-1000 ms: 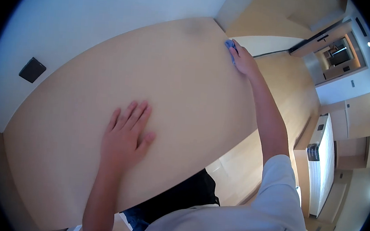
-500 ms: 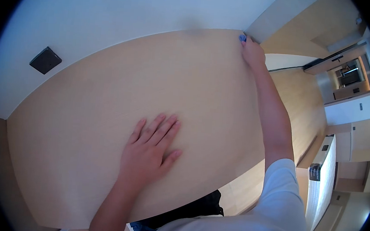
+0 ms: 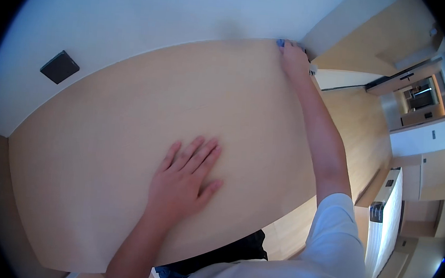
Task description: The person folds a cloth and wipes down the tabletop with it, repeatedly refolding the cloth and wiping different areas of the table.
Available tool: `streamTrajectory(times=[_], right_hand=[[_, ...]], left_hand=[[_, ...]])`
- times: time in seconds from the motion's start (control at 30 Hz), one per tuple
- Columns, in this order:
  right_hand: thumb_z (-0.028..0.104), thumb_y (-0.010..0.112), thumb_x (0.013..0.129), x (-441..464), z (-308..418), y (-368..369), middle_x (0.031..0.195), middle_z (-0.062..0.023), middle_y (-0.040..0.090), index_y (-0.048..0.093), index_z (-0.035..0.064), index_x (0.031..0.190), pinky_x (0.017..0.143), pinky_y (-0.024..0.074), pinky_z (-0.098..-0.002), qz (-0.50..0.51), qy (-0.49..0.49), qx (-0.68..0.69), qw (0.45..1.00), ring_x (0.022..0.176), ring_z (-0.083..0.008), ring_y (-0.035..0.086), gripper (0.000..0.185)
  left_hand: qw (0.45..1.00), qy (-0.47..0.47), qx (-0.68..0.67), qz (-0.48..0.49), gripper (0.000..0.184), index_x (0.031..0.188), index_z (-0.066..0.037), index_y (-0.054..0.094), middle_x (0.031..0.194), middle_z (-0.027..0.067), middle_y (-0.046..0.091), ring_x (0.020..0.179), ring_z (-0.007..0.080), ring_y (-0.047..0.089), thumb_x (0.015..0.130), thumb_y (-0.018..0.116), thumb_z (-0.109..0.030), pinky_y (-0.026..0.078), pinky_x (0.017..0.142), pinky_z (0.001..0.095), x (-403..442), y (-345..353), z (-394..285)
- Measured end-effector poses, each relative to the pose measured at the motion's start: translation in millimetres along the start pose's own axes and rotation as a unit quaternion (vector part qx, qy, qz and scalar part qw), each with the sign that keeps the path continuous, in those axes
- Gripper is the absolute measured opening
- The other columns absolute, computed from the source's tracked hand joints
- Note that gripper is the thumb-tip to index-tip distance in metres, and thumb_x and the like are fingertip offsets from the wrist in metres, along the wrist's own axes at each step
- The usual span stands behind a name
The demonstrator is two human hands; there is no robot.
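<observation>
A broad, light wood-coloured surface (image 3: 131, 105) fills the middle of the view. My left hand (image 3: 182, 180) lies flat on it with the fingers spread, holding nothing. At the surface's far right corner, beside the white wall, my right hand (image 3: 293, 58) is closed on a blue cloth (image 3: 280, 43). Only a small part of the cloth shows past the fingers; the rest is hidden under the hand.
A dark square plate (image 3: 60, 67) is on the white wall (image 3: 154, 13) at the left. On the right are a mattress (image 3: 384, 225), wood-coloured cabinets (image 3: 439, 174) and a doorway (image 3: 422, 97). Dark fabric (image 3: 234, 250) shows below the surface's near edge.
My right hand has gone with the cloth to the far corner, then slightly left along the wall edge. The view has shifted, and my left hand now rests farther right on the surface.
</observation>
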State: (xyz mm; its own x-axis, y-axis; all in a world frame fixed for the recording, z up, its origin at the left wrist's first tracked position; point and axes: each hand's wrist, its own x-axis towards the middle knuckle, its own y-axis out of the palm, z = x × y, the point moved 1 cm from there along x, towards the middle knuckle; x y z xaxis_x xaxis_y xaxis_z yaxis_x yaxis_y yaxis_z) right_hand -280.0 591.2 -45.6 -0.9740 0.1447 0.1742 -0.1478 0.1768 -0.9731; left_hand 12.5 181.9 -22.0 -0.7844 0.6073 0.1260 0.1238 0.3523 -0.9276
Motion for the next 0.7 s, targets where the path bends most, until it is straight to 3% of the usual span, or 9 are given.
streamTrajectory(times=[0.13, 0.23, 0.33, 0.43, 0.53, 0.63, 0.7], right_hand=[[0.032, 0.049, 0.115, 18.8, -5.0, 21.7, 0.159, -0.0167, 0.059, 0.058, 0.0026, 0.152, 0.107, 0.0556, -0.0539, -0.11, -0.068, 0.038, 0.991, 0.128, -0.0414, 0.068, 0.048], [0.034, 0.051, 0.115, 8.7, -6.8, 18.9, 0.154, -0.0157, 0.064, 0.058, 0.0064, 0.155, 0.108, 0.0548, -0.0526, -0.134, -0.056, 0.076, 0.987, 0.127, -0.0413, 0.069, 0.049], [0.036, 0.054, 0.114, -13.0, -3.2, -6.9, 0.146, -0.0176, 0.069, 0.061, 0.012, 0.154, 0.107, 0.0552, -0.0504, -0.048, -0.019, 0.131, 0.99, 0.126, -0.0414, 0.069, 0.047], [0.038, 0.058, 0.113, -53.7, 8.6, -24.6, 0.139, -0.0188, 0.073, 0.064, 0.0153, 0.151, 0.106, 0.0553, -0.0493, -0.062, -0.047, 0.228, 0.971, 0.125, -0.0414, 0.07, 0.045], [0.038, 0.059, 0.113, -91.8, 19.9, -32.6, 0.144, -0.0175, 0.071, 0.064, 0.0168, 0.151, 0.108, 0.0548, -0.0478, -0.053, -0.058, 0.233, 0.969, 0.128, -0.04, 0.069, 0.044], [0.031, 0.059, 0.111, -135.7, 36.6, -41.7, 0.149, -0.0165, 0.068, 0.066, 0.0092, 0.143, 0.113, 0.0519, -0.0493, -0.075, -0.117, 0.266, 0.954, 0.136, -0.0404, 0.064, 0.039], [0.03, 0.059, 0.112, -164.0, 44.1, -41.3, 0.153, -0.0156, 0.065, 0.066, 0.0092, 0.145, 0.117, 0.0494, -0.0477, -0.082, -0.147, 0.269, 0.948, 0.142, -0.0379, 0.061, 0.04]], left_hand=[[1.0, -0.003, -0.01, 0.011, 0.067, 0.163, -0.015, 0.054, 0.173, 0.0007, 0.048, 0.161, 0.0211, 0.041, 0.105, 0.063, -0.048, 0.024, 0.135, 0.0504, 0.5, -5.5, -1.1], [1.0, 0.003, -0.007, 0.004, 0.068, 0.164, -0.014, 0.052, 0.172, 0.001, 0.048, 0.161, 0.0218, 0.041, 0.105, 0.065, -0.046, 0.025, 0.135, 0.0507, 0.1, -7.2, -1.8], [1.0, 0.003, -0.014, 0.0, 0.069, 0.164, -0.013, 0.051, 0.173, 0.0015, 0.048, 0.161, 0.0221, 0.041, 0.105, 0.064, -0.046, 0.025, 0.135, 0.0507, -1.2, -5.1, -2.3], [1.0, 0.008, -0.011, -0.008, 0.069, 0.165, -0.013, 0.05, 0.173, 0.0019, 0.046, 0.161, 0.0219, 0.04, 0.106, 0.062, -0.046, 0.025, 0.135, 0.0497, -3.2, -5.3, -4.5], [1.0, 0.004, -0.011, 0.0, 0.069, 0.165, -0.012, 0.049, 0.174, 0.002, 0.045, 0.162, 0.0215, 0.038, 0.107, 0.061, -0.046, 0.024, 0.136, 0.0486, -2.9, -1.2, -8.7], [1.0, 0.016, -0.006, -0.018, 0.07, 0.166, -0.012, 0.048, 0.174, 0.0024, 0.045, 0.163, 0.0213, 0.036, 0.107, 0.061, -0.047, 0.023, 0.136, 0.0475, -5.0, 1.6, -4.9], [0.999, 0.021, -0.012, -0.028, 0.071, 0.167, -0.012, 0.047, 0.174, 0.0036, 0.045, 0.163, 0.0219, 0.036, 0.107, 0.061, -0.048, 0.023, 0.136, 0.0476, -6.4, 4.7, -1.4]])
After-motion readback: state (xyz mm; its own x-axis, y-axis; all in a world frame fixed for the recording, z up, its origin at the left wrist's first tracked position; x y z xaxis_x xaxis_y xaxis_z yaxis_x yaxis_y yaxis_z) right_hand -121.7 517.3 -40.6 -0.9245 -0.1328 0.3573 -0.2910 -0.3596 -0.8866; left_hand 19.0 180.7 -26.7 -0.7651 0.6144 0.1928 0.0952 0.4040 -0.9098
